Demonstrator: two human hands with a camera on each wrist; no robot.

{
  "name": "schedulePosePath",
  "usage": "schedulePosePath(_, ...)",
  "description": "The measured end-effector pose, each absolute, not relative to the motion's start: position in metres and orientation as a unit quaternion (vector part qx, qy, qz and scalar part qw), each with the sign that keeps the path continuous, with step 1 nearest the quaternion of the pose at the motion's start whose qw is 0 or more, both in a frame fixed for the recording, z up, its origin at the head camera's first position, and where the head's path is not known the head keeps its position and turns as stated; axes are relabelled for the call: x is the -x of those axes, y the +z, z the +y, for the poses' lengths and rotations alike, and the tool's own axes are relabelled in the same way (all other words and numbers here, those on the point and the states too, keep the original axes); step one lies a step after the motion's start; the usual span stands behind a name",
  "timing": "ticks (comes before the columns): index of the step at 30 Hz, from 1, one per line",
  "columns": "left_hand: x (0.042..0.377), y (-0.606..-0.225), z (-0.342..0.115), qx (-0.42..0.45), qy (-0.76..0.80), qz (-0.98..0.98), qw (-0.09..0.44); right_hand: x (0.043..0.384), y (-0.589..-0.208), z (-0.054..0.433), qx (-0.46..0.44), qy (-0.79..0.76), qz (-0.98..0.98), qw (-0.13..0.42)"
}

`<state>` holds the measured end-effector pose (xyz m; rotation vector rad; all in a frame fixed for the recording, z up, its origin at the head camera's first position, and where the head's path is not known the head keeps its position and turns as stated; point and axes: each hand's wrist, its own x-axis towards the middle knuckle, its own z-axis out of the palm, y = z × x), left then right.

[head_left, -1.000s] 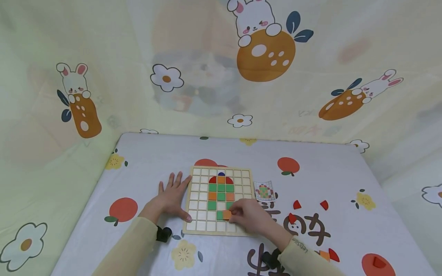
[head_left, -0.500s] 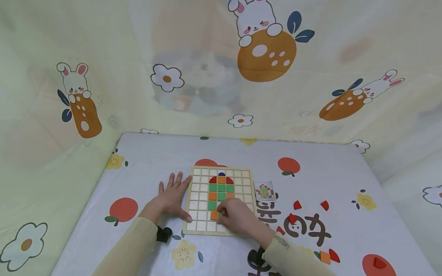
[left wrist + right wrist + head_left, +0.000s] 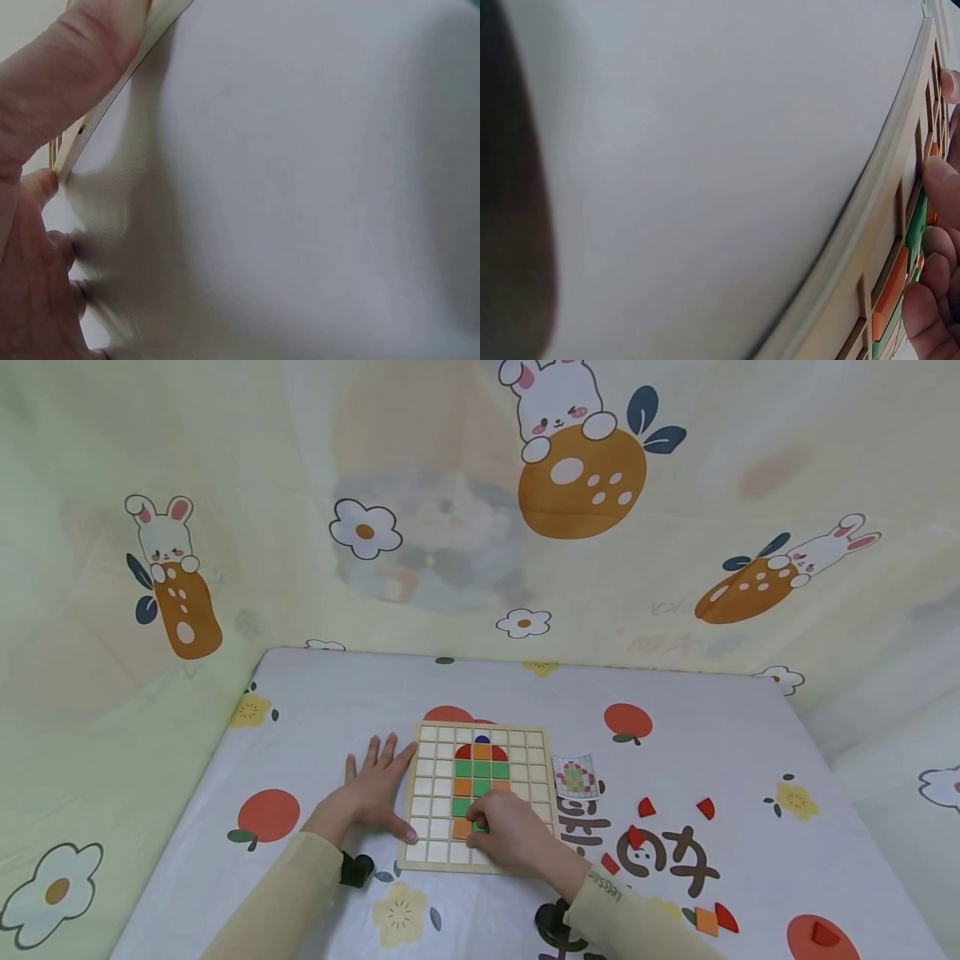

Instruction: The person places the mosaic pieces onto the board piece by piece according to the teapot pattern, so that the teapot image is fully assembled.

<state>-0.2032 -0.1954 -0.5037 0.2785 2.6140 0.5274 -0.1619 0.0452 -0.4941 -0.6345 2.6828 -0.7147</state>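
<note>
A wooden grid board (image 3: 432,852) lies on the table with square tiles set in its cells: green ones (image 3: 462,768), orange ones, red curved pieces (image 3: 498,752) and a blue piece (image 3: 482,739) at the top. My left hand (image 3: 371,789) is spread at the board's left edge, thumb and fingertips touching the frame. In the left wrist view, its thumb (image 3: 75,60) lies along the board's rim. My right hand (image 3: 517,831) is over the lower middle, thumb and index finger pinching an orange square tile (image 3: 462,828) at a cell. The hand covers part of the tiles to its right.
A small pattern card (image 3: 576,777) lies beside the board's right edge. Several loose red pieces (image 3: 705,808) are scattered to the right. An orange square (image 3: 707,921) and a red piece (image 3: 726,917) lie near the right sleeve. A printed cloth covers the table.
My right hand has shifted left with the orange tile, one cell over, past a green tile in the same row. The tile now sits squarer to the grid. My left hand stays put.
</note>
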Motion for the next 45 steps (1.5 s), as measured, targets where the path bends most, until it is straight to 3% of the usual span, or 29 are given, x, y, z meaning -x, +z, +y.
schedulePosePath(33,0.200,-0.499,-0.197,-0.100,0.200,0.948,0.228,0.159,-0.492,0.045,0.213,-0.249,0.936,0.126)
schedulePosePath(45,0.200,-0.499,-0.197,-0.102,0.198,0.947,0.232,0.160,-0.480,0.121,0.068,-0.331,0.934,0.114)
